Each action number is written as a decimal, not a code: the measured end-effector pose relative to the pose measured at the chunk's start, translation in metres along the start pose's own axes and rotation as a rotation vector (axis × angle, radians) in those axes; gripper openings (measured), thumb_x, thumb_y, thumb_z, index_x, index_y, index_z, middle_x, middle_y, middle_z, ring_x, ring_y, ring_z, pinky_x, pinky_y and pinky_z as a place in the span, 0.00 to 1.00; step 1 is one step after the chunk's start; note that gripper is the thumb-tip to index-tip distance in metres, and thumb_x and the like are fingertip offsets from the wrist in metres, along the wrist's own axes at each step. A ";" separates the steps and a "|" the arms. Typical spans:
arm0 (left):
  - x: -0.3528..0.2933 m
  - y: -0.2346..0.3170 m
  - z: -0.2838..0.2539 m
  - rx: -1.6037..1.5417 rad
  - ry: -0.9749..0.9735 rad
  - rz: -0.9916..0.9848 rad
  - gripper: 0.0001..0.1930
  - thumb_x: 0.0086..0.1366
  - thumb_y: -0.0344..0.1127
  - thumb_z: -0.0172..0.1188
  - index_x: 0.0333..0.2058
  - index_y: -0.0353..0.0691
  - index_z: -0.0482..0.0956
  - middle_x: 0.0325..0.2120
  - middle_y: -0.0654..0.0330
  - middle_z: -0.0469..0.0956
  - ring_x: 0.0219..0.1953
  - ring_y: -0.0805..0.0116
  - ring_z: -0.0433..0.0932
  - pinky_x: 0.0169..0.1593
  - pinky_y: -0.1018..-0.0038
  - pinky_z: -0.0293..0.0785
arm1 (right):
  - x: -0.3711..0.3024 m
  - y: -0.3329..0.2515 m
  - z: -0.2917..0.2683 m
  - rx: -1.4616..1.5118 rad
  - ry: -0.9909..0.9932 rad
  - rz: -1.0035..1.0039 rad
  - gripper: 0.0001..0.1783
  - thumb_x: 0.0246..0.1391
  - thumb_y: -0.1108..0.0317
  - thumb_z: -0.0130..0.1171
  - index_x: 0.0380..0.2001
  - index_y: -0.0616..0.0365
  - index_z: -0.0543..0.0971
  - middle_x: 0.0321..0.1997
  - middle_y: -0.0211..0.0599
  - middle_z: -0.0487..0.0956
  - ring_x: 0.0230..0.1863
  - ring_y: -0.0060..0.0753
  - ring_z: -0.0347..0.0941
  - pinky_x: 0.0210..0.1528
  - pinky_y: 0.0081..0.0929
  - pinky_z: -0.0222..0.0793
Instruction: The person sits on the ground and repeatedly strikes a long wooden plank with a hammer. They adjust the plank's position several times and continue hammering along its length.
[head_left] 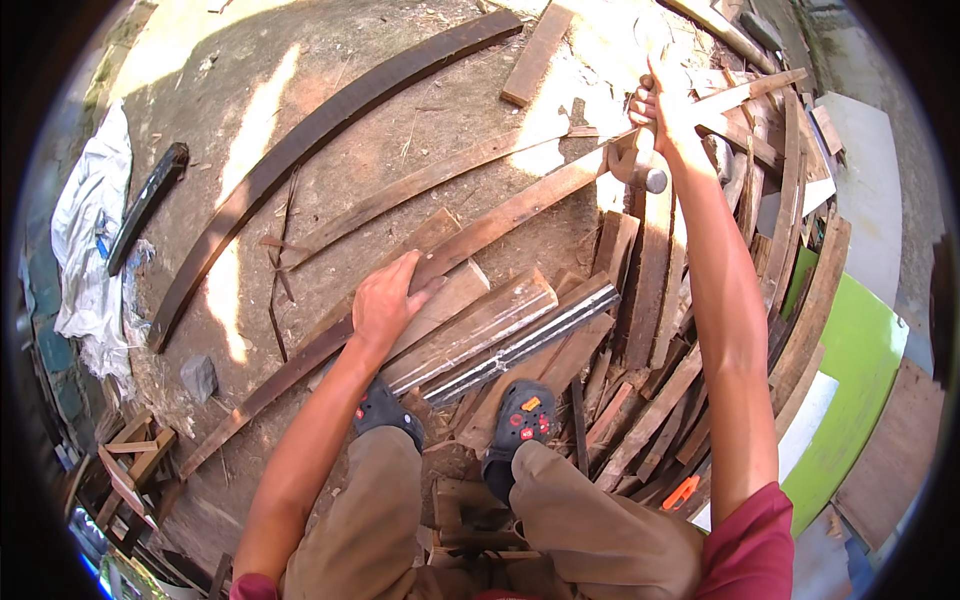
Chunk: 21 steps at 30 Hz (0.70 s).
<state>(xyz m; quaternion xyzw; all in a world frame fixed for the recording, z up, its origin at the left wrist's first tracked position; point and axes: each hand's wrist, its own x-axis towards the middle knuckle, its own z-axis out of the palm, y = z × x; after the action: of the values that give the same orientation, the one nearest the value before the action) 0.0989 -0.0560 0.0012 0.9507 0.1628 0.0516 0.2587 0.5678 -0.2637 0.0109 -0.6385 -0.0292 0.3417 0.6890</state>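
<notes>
L hand (385, 305) is wrapped over the plank (530, 203), which runs aslant past the blocks (480, 325). R hand (655, 112) grips the hammer (656, 181), its head at the plank's far half — contact I cannot tell. If the hammer glances off, the plank could prob. twist and put splinters in bare fingers. The shoes (522, 415) stand on the plank's near side — toes at risk, esp. if the blocks slide.

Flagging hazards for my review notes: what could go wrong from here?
The hammer in the right hand might slip at the long wooden strip. The bare left hand, holding that strip, could catch splinters. The clogs are among jumbled boards, so footing may shift.
</notes>
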 end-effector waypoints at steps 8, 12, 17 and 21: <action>-0.004 -0.003 0.000 0.031 0.015 0.017 0.27 0.59 0.51 0.70 0.49 0.36 0.79 0.43 0.50 0.85 0.42 0.53 0.85 0.46 0.63 0.81 | -0.027 -0.025 0.057 -0.162 0.087 0.075 0.22 0.67 0.46 0.56 0.24 0.42 0.63 0.16 0.14 0.54 0.13 0.13 0.47 0.15 0.16 0.46; -0.003 -0.004 0.001 0.053 -0.010 0.016 0.27 0.59 0.50 0.70 0.50 0.36 0.79 0.43 0.50 0.85 0.42 0.53 0.85 0.46 0.63 0.81 | -0.027 -0.028 0.060 -0.083 0.170 -0.016 0.20 0.65 0.49 0.59 0.25 0.43 0.65 0.16 0.15 0.56 0.13 0.14 0.50 0.15 0.17 0.50; -0.006 -0.006 0.004 0.057 0.014 0.009 0.27 0.59 0.49 0.71 0.51 0.38 0.78 0.42 0.51 0.84 0.40 0.51 0.85 0.42 0.62 0.82 | -0.034 -0.030 0.077 -0.008 0.173 -0.117 0.18 0.64 0.52 0.60 0.26 0.45 0.66 0.16 0.17 0.56 0.14 0.14 0.51 0.16 0.16 0.51; -0.005 -0.005 0.004 0.070 -0.014 0.003 0.28 0.59 0.50 0.70 0.52 0.38 0.77 0.43 0.51 0.84 0.42 0.53 0.85 0.46 0.64 0.82 | -0.018 -0.020 0.051 0.028 0.137 -0.213 0.17 0.64 0.54 0.60 0.26 0.45 0.65 0.16 0.17 0.56 0.13 0.14 0.50 0.16 0.17 0.50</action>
<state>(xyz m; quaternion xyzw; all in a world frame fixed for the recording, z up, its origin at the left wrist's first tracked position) 0.0935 -0.0551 -0.0051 0.9598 0.1614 0.0395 0.2263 0.5385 -0.2279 0.0456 -0.6441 -0.0452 0.2226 0.7305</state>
